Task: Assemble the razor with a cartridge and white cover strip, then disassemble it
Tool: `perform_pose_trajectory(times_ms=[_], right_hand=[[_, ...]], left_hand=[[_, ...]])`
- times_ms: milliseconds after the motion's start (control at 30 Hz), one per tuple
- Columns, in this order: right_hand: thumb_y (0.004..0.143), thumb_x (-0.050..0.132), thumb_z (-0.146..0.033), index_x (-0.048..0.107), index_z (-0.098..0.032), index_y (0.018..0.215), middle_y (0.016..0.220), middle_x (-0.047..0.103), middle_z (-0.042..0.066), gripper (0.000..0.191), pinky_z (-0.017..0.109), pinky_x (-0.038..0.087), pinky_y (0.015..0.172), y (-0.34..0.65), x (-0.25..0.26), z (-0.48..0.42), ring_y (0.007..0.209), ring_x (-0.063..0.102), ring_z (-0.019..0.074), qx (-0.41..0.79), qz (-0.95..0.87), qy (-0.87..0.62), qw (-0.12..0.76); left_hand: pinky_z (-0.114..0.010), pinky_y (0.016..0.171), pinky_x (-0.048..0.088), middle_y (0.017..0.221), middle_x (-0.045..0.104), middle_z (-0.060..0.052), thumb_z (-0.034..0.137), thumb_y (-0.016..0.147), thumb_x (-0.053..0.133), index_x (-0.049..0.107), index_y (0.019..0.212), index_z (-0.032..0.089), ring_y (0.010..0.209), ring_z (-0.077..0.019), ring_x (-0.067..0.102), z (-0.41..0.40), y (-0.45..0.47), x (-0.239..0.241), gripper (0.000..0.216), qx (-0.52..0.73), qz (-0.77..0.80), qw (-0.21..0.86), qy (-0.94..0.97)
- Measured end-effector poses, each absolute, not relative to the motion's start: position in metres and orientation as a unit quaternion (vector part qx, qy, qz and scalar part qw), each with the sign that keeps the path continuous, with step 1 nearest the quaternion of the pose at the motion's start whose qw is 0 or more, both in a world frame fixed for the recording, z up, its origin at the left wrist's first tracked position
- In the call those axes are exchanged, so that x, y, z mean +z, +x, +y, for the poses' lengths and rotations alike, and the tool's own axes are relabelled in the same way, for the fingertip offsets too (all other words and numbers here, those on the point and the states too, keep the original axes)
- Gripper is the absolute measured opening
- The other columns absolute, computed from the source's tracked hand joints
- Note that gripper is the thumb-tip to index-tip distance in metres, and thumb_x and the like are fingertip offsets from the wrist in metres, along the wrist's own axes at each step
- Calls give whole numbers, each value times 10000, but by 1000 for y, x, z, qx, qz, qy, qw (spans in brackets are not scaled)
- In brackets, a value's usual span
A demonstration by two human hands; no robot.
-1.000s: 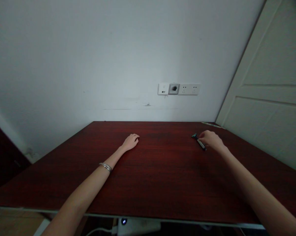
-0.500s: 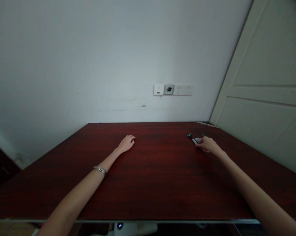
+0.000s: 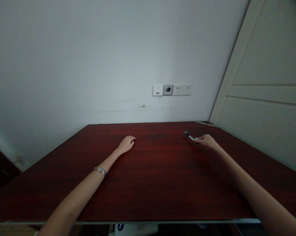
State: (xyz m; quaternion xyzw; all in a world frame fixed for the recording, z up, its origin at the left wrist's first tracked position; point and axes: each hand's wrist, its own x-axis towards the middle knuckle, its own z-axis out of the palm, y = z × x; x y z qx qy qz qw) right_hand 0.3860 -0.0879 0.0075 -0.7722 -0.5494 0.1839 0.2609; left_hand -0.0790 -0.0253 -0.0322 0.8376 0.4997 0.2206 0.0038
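Observation:
My right hand [image 3: 205, 141] pinches the handle end of a razor [image 3: 191, 138] with a pale handle and a green and dark head. The razor points to the far left, seemingly a little above the dark red table [image 3: 148, 180]. Beside my fingers shows a small whitish item; a thin dark tip pokes up behind them, and I cannot make out either. Resting on the tabletop at left of centre, my left hand [image 3: 127, 144] holds nothing, its fingers loosely stretched out and slightly bent. A silver bracelet [image 3: 100, 170] circles that wrist.
A pale wall with a row of sockets [image 3: 172, 90] rises behind the table. A panelled door [image 3: 266, 88] stands along the right side. At the far right corner lies a thin patterned strip [image 3: 207, 124]. Below the front edge is a white object [image 3: 138, 228].
The razor has swung and shifted slightly left and away in my right hand, which has tilted and lifted a little. My left hand stays in place.

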Motion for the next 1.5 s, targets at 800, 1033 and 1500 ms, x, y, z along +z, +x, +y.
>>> perform_pose_trajectory(times_ms=[800, 1033, 1500], right_hand=[[650, 651, -349, 648, -112, 755, 633, 629, 42, 259, 138, 374, 297, 147, 17, -73, 491, 515, 88, 365, -478, -487, 633], [667, 644, -359, 637, -113, 792, 682, 634, 44, 276, 144, 397, 285, 142, -1, -70, 484, 514, 83, 347, -491, -490, 631], [701, 564, -562, 646, -116, 726, 510, 551, 9, 455, 206, 376, 309, 182, 8, -88, 366, 449, 90, 252, -624, -506, 539]], left_hand=[[-211, 469, 414, 659, 653, -68, 456, 756, 576, 653, 844, 106, 483, -106, 563, -44, 31, 43, 369, 477, 493, 363, 631], [-249, 620, 422, 617, 658, -66, 463, 714, 604, 697, 654, 148, 614, -148, 593, -34, 32, 39, 334, 430, 530, 182, 708], [-213, 597, 462, 538, 634, -68, 370, 737, 511, 705, 671, 113, 554, -136, 599, -35, 9, 44, 329, 251, 625, 156, 722]])
